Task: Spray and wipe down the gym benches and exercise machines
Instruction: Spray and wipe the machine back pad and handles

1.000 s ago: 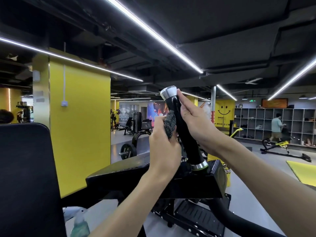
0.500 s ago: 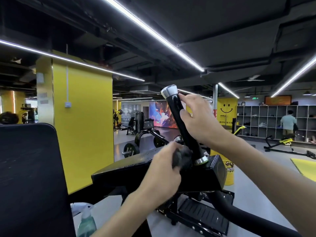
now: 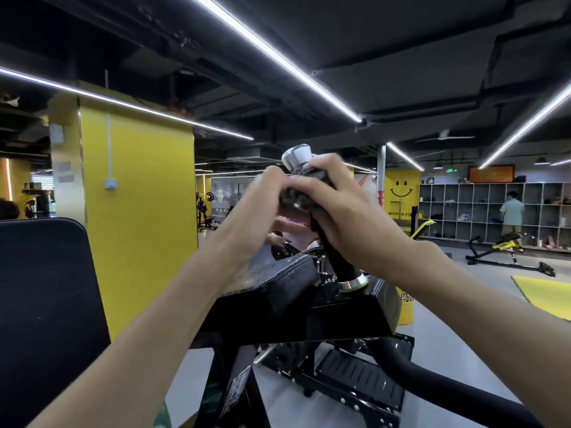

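Two grips close on one upright handle (image 3: 336, 257) of a black exercise machine (image 3: 340, 316), and the wiping appears to be under way at the handle's top end. The left grip (image 3: 259, 211), smeared by motion blur, has its fingers curled round a dark mottled cloth (image 3: 295, 193) and holds it against the handle just under the chrome cap (image 3: 298, 156). How tightly those fingers close cannot be read through the blur. The right grip (image 3: 349, 220) wraps the same handle from the opposite side, its fingers curled over the upper part and touching the cloth. It most likely steadies the handle so that the rubbing does not swing it. Below both grips the bare black shaft runs down to a chrome collar (image 3: 352, 284), where it joins the frame. Judging by where the cloth sits, that lower stretch is what the stroke has left to cover, and the right grip would need to shift to let the cloth pass. Below and to the left of the left grip lies a black arm pad (image 3: 278, 291), and farther left a black back pad (image 3: 40, 304) stands upright in front of a yellow pillar (image 3: 136, 211). Well off to the right of the right grip, a person (image 3: 511, 217) stands at open lockers (image 3: 463, 208), with a yellow bench (image 3: 500, 247) on the floor nearby. No spray bottle can be made out with any certainty.
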`<state>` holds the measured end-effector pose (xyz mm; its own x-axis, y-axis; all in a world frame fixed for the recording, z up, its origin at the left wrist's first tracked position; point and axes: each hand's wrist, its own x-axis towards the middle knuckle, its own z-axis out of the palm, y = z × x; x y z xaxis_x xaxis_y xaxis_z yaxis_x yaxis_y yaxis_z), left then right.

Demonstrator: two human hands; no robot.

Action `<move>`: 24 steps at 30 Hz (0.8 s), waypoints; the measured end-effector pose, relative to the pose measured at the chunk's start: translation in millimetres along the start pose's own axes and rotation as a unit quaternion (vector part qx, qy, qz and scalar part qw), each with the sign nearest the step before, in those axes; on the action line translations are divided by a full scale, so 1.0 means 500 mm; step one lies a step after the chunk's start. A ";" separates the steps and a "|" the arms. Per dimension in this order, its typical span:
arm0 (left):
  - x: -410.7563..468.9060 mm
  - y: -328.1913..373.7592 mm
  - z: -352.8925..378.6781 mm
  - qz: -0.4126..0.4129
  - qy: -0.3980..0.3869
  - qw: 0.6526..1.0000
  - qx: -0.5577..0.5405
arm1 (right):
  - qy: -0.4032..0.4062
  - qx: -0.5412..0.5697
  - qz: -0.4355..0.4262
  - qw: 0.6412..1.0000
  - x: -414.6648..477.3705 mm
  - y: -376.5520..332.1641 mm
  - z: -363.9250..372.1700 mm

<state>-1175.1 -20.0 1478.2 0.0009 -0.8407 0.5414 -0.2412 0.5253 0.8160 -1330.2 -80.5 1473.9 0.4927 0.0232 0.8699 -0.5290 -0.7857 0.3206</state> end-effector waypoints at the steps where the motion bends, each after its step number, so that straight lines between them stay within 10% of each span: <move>1: 0.014 -0.001 -0.002 0.035 0.077 0.993 0.085 | 0.017 0.010 0.028 0.999 0.007 0.008 -0.002; 14: 0.135 0.019 0.029 0.073 0.102 0.992 -0.011 | -0.131 -0.038 0.009 0.991 -0.083 0.034 -0.018; 24: 0.137 0.014 0.018 0.063 0.111 0.992 0.001 | -0.051 -0.031 0.067 0.996 0.018 0.026 0.012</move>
<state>-1185.6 -75.2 1519.0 0.1844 -0.7183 0.6708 -0.2552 0.6241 0.7385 -1328.5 -94.0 1483.6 0.4808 -0.1437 0.8650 -0.6342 -0.7382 0.2299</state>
